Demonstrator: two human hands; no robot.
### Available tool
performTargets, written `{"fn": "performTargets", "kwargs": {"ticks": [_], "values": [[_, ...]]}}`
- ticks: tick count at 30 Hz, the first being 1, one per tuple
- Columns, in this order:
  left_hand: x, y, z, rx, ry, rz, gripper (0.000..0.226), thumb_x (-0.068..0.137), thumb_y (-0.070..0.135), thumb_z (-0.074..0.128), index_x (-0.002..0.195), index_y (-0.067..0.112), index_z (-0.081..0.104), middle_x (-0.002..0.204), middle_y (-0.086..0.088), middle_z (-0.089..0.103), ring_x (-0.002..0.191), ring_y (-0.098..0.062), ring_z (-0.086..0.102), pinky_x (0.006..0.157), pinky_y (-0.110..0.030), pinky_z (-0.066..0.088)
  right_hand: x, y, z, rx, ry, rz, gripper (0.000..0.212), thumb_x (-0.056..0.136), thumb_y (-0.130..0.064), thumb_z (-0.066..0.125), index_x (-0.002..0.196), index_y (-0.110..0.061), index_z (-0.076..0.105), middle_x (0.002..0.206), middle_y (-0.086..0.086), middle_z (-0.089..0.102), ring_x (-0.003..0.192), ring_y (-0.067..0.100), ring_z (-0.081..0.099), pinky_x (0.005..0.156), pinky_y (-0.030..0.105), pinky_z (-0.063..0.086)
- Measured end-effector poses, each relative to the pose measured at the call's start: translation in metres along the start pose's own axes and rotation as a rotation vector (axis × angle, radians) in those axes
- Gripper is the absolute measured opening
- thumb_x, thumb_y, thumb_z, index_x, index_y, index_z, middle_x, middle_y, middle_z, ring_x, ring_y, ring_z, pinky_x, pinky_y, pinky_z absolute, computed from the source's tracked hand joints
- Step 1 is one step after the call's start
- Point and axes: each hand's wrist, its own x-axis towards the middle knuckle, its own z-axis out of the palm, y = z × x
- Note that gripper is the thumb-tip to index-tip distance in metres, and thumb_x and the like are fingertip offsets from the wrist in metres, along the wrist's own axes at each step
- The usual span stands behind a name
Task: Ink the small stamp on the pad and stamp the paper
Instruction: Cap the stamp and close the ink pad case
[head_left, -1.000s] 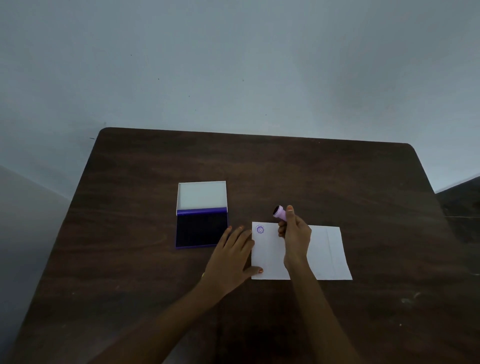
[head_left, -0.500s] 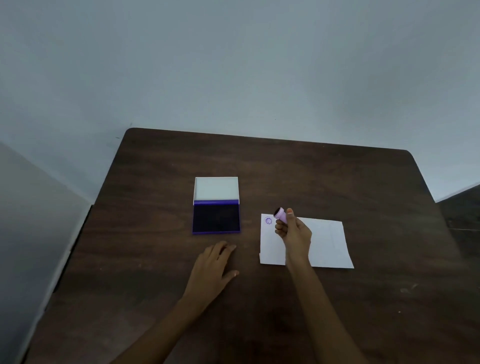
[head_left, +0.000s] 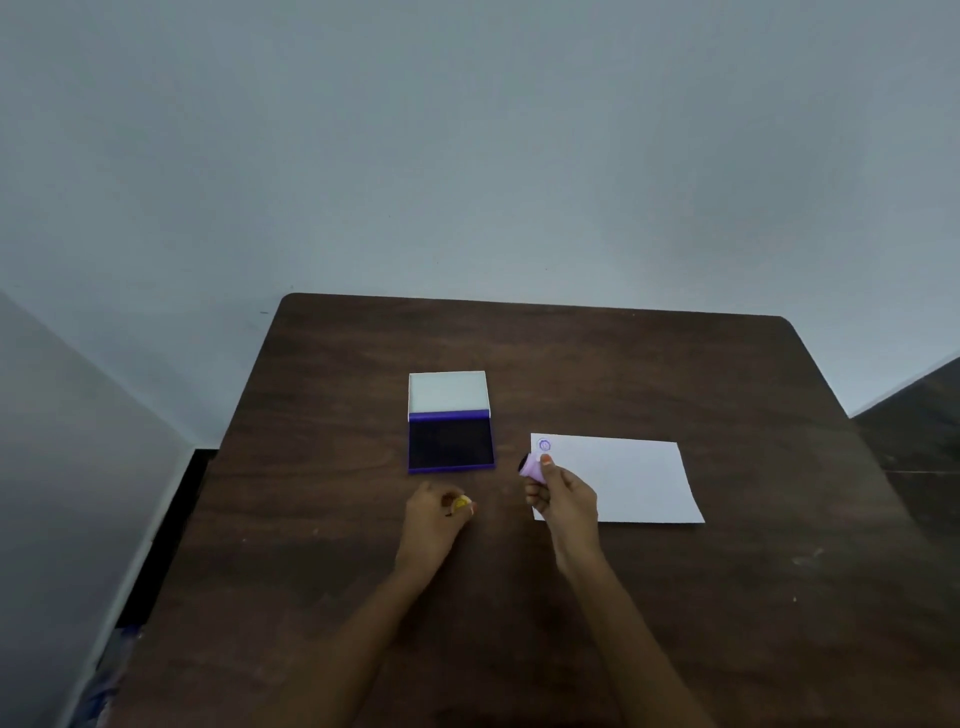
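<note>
With one round purple imprint (head_left: 544, 445) already on the white paper sheet (head_left: 623, 480), the right hand (head_left: 563, 499) grasps the small lilac stamp (head_left: 532, 466), while the left hand (head_left: 436, 514), now off the paper, pinches a small yellow object (head_left: 461, 503) near the open purple ink pad (head_left: 451, 441).

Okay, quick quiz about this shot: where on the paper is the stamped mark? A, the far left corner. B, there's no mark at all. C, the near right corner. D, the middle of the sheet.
A: a small round purple mark sits in the far left corner of the paper, just beyond the pink stamp held in the right hand.
</note>
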Motion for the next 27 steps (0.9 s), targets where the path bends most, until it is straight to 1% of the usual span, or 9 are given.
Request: {"fn": "performTargets", "kwargs": {"ticks": [3, 7, 9, 12, 14, 18, 20, 24, 27], "values": [[-0.003, 0.01, -0.014, -0.406, -0.029, -0.247, 0.009, 0.085, 0.016, 0.059, 0.09, 0.013, 0.065, 0.089, 0.0, 0.064, 0.082, -0.01, 0.058, 0.069, -0.022, 0.046, -0.013, 0.006, 0.005, -0.03, -0.091, -0.009, 0.016, 0.085, -0.025, 0.062, 0.07, -0.023, 0.068, 0.079, 0.003, 0.071, 0.079, 0.018, 0.066, 0.068, 0.023, 0.053], [-0.006, 0.021, -0.032, -0.868, -0.149, -0.422, 0.007, 0.085, 0.011, 0.058, 0.085, 0.008, 0.065, 0.093, -0.01, 0.064, 0.09, -0.018, 0.06, 0.083, -0.03, 0.05, -0.028, 0.012, 0.011, -0.064, -0.153, -0.048, 0.01, 0.085, -0.02, 0.063, 0.077, -0.025, 0.067, 0.09, 0.003, 0.07, 0.089, 0.019, 0.065, 0.084, 0.032, 0.054], [-0.009, 0.023, -0.036, -0.918, -0.196, -0.4, 0.009, 0.086, 0.009, 0.057, 0.09, 0.006, 0.064, 0.096, -0.011, 0.064, 0.092, -0.018, 0.06, 0.079, -0.027, 0.05, -0.033, 0.011, 0.013, -0.092, -0.177, -0.073, 0.006, 0.085, -0.021, 0.063, 0.089, -0.021, 0.068, 0.099, 0.006, 0.07, 0.094, 0.021, 0.065, 0.091, 0.037, 0.053], [-0.013, 0.025, -0.038, -0.967, -0.25, -0.344, 0.012, 0.086, 0.008, 0.056, 0.092, 0.003, 0.066, 0.097, -0.012, 0.066, 0.094, -0.019, 0.061, 0.078, -0.026, 0.051, -0.038, 0.009, 0.015, -0.114, -0.193, -0.128, 0.014, 0.084, -0.021, 0.064, 0.097, -0.018, 0.067, 0.104, 0.009, 0.07, 0.096, 0.023, 0.065, 0.091, 0.038, 0.053], [-0.014, 0.025, -0.04, -0.983, -0.268, -0.32, 0.016, 0.086, 0.008, 0.057, 0.096, 0.0, 0.065, 0.101, -0.014, 0.066, 0.097, -0.021, 0.062, 0.079, -0.025, 0.053, -0.041, 0.006, 0.016, -0.128, -0.205, -0.171, 0.01, 0.082, -0.021, 0.065, 0.091, -0.024, 0.067, 0.099, 0.005, 0.071, 0.092, 0.019, 0.065, 0.082, 0.031, 0.055], [-0.015, 0.024, -0.043, -1.007, -0.287, -0.329, 0.014, 0.085, 0.007, 0.056, 0.094, 0.002, 0.066, 0.099, -0.014, 0.067, 0.091, -0.02, 0.064, 0.066, -0.019, 0.058, -0.043, 0.002, 0.018, -0.193, -0.24, -0.22, 0.011, 0.078, -0.024, 0.07, 0.077, -0.034, 0.064, 0.082, -0.013, 0.068, 0.08, 0.005, 0.063, 0.064, 0.012, 0.047], [-0.014, 0.023, -0.044, -1.01, -0.292, -0.327, 0.014, 0.085, 0.006, 0.056, 0.094, 0.003, 0.066, 0.099, -0.014, 0.067, 0.091, -0.019, 0.065, 0.067, -0.02, 0.058, -0.044, 0.005, 0.021, -0.223, -0.215, -0.231, 0.011, 0.076, -0.029, 0.072, 0.073, -0.036, 0.064, 0.077, -0.019, 0.066, 0.077, 0.004, 0.063, 0.063, 0.012, 0.048], [-0.015, 0.02, -0.046, -0.972, -0.317, -0.328, 0.024, 0.085, 0.003, 0.055, 0.108, -0.002, 0.06, 0.112, -0.019, 0.063, 0.102, -0.024, 0.062, 0.082, -0.032, 0.052, -0.044, 0.014, 0.03, -0.268, -0.127, -0.242, 0.013, 0.07, -0.04, 0.075, 0.066, -0.035, 0.064, 0.07, -0.019, 0.067, 0.071, 0.006, 0.065, 0.06, 0.011, 0.048], [-0.014, 0.019, -0.047, -0.952, -0.323, -0.347, 0.024, 0.083, 0.003, 0.058, 0.106, -0.001, 0.061, 0.111, -0.018, 0.064, 0.101, -0.024, 0.063, 0.082, -0.032, 0.052, -0.041, 0.019, 0.032, -0.289, -0.115, -0.269, 0.02, 0.07, -0.037, 0.076, 0.056, -0.036, 0.062, 0.062, -0.021, 0.063, 0.066, 0.005, 0.063, 0.059, 0.011, 0.047]]}}
